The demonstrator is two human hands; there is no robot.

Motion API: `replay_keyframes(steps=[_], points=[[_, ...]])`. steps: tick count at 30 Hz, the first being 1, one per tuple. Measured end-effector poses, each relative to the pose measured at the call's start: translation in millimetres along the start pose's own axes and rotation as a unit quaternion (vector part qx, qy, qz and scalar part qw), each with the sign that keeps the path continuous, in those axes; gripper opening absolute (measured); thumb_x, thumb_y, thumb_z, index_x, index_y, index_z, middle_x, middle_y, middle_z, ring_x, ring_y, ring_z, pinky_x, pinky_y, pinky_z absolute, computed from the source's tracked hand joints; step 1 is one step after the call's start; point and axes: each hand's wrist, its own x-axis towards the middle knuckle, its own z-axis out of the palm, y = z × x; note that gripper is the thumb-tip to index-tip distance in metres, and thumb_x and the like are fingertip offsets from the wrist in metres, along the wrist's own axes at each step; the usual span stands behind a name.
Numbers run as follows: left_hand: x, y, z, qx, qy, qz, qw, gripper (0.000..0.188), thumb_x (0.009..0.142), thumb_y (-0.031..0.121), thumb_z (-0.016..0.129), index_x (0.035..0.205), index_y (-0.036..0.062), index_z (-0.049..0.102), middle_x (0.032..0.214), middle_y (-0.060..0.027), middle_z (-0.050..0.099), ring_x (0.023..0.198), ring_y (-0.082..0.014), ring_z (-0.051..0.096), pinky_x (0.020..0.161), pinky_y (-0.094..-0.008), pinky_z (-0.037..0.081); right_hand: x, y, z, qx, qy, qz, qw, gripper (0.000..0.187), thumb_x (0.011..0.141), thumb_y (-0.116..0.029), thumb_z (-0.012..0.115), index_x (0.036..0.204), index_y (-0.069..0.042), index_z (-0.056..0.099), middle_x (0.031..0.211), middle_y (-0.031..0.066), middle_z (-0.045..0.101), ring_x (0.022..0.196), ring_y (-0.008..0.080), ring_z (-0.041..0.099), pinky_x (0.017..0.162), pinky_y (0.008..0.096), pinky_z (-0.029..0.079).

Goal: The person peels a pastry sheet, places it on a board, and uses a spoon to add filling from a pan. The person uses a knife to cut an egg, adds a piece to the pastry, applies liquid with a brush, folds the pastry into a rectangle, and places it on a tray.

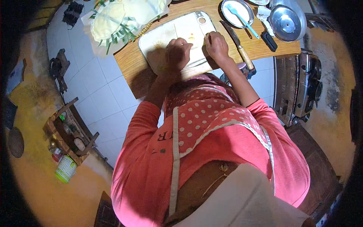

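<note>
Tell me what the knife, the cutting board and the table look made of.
Knife: thin dark blade, seemingly metal; tan handle, probably wood. Cutting board: likely plastic, being smooth and white. Table: wood or wood-look laminate, satiny, with streaked brown grain.

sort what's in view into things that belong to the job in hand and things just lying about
Job in hand, as far as I can judge:
left hand and right hand, at the board
white board
orange bits on it
perhaps the pale sheets with green strips

Apparently just lying about:
knife
shiny round metalware
black object
green-and-white basket
</note>
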Motion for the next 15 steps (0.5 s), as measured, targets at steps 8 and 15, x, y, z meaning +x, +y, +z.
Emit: replay_keyframes(steps=[8, 15], points=[[-8, -1, 4, -0.041, 0.036, 0.026, 0.998, 0.016, 0.075, 0.006, 0.065, 0.089, 0.0094, 0.069, 0.082, -0.0074, 0.061, 0.078, -0.0271, 0.056, 0.07, -0.0375, 0.046, -2, -4, 2, 0.073, 0.015, -0.001, 0.997, 0.024, 0.078, -0.007, 0.059, 0.101, -0.006, 0.057, 0.087, 0.0193, 0.06, 0.085, 0.036, 0.057, 0.074, 0.0455, 0.047], [-10, 2, -2, -0.053, 0.006, 0.015, 0.998, 0.016, 0.076, 0.01, 0.065, 0.092, 0.0091, 0.069, 0.089, -0.0059, 0.062, 0.084, -0.0269, 0.056, 0.075, -0.0388, 0.045, -2, -1, 4, 0.052, 0.037, -0.035, 0.997, 0.031, 0.076, -0.001, 0.057, 0.106, -0.006, 0.057, 0.095, 0.0194, 0.062, 0.09, 0.0355, 0.06, 0.077, 0.0431, 0.048]])
